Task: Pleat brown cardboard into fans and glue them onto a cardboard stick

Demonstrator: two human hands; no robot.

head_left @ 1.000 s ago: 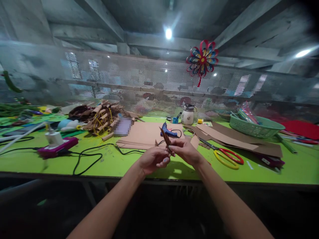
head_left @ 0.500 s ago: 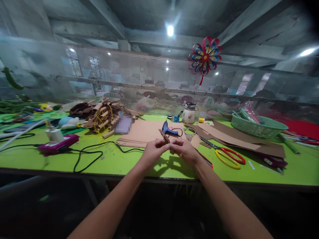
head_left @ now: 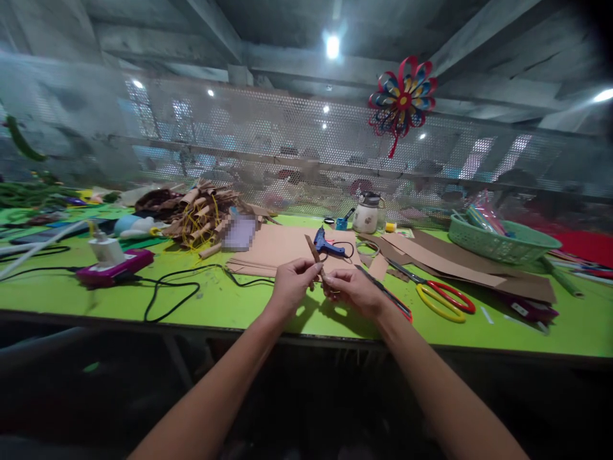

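Just above the near side of a lime-green worktop [head_left: 249,301], left hand [head_left: 293,284] and right hand [head_left: 357,291] meet, each grip pinched narrow on a thin brown strip [head_left: 312,247]. Its long axis slants, far end pointing up and leftward. Beyond, I see a blue glue gun [head_left: 329,245] on cardboard sheets [head_left: 268,239]; then a perforated screen [head_left: 268,144] under a grey beamed ceiling [head_left: 282,29].

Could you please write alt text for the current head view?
The left hand and right hand hold a brown strip above a green table; beyond, a blue glue gun lies on brown sheets, with scissors to the right.
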